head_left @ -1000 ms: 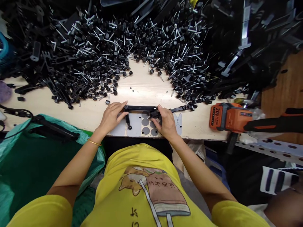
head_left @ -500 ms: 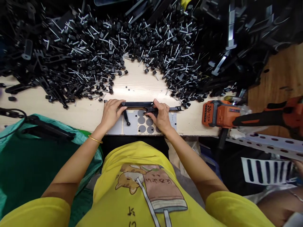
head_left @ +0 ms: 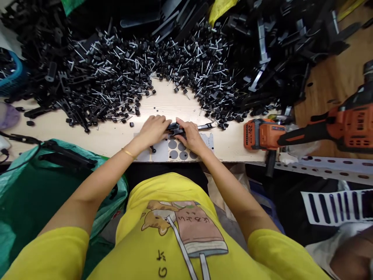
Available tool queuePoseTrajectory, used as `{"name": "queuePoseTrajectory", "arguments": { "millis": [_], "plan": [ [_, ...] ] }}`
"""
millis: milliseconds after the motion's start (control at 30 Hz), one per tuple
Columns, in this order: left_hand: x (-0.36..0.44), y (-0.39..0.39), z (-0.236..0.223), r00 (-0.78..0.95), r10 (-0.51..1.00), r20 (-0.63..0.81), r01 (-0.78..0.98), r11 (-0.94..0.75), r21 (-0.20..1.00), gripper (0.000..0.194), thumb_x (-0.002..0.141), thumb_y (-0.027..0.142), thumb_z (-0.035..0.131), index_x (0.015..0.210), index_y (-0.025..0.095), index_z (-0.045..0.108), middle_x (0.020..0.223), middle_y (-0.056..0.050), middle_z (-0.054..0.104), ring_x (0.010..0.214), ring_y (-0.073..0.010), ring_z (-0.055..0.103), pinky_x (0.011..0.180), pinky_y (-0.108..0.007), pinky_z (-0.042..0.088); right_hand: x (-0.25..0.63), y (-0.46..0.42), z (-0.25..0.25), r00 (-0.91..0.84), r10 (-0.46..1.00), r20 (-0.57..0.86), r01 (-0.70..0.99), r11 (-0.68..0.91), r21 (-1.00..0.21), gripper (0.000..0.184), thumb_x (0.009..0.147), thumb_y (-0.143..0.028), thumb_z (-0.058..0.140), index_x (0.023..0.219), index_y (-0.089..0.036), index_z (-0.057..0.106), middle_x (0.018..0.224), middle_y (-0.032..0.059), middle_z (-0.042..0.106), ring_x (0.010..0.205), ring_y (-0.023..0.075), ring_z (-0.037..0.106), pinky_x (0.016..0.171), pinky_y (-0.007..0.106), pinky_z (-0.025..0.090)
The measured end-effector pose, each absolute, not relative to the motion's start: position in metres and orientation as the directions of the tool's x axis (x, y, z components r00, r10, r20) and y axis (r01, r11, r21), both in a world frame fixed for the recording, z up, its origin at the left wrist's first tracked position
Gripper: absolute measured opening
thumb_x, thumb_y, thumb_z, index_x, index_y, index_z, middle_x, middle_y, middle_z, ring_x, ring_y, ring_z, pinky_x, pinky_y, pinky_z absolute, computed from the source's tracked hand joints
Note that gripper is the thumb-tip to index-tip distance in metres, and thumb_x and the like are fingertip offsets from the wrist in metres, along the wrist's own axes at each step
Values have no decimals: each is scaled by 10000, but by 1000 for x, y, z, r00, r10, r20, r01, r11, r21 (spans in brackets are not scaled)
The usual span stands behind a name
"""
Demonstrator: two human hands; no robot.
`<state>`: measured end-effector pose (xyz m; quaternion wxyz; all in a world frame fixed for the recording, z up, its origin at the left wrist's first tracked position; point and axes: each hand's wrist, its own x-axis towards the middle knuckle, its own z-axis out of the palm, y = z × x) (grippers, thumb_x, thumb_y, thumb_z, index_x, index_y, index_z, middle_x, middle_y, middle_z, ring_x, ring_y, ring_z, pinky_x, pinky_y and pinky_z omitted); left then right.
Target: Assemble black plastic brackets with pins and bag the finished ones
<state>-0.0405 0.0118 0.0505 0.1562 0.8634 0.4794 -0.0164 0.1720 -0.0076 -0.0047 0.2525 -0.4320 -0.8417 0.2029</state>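
My left hand [head_left: 155,131] is closed over the left part of a long black plastic bracket [head_left: 175,127], its fingers covering much of it. On the bracket's right side my right hand [head_left: 190,137] grips with thumb and fingers, close beside the left one. A thin arm of the black part [head_left: 206,126] sticks out to the right past my right hand. Below my left hand the knobbed end of another black piece [head_left: 153,149] shows. Under both hands lies a grey plate with round dark discs [head_left: 183,155] at the table's front edge.
Heaped black-headed bolts [head_left: 122,70] arch across the wooden table, with black plastic parts [head_left: 70,85] at left. An orange cordless tool [head_left: 262,134] lies at right. A green bag [head_left: 26,210] hangs open at lower left. Part of another person [head_left: 352,252] shows at lower right.
My left hand has slid right along the bracket toward my right hand and now covers more of it. The whole view has shifted slightly.
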Motion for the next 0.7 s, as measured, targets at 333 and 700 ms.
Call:
{"name": "queuePoseTrajectory", "arguments": {
  "millis": [333,700],
  "plan": [
    [-16,-26,70,334,921,-199,838,-193,510,281,840,237,580,1094,131,521,1088,-119,587,972,-250,605,767,-331,483,140,-35,34,254,949,-189,-176,-146,-973,410,772,-582,561,919,-200,576,858,41,626,784,152,613,704,290,497],
    [-6,-67,83,487,672,-558,422,378,824,60,774,207,501,749,178,454,525,35,551,383,-94,515,423,-204,423,126,-15,70,-219,908,-357,-256,-406,-877,491,704,-557,659,447,-195,449,439,-19,525,418,87,482,471,237,383]
  ]
}}
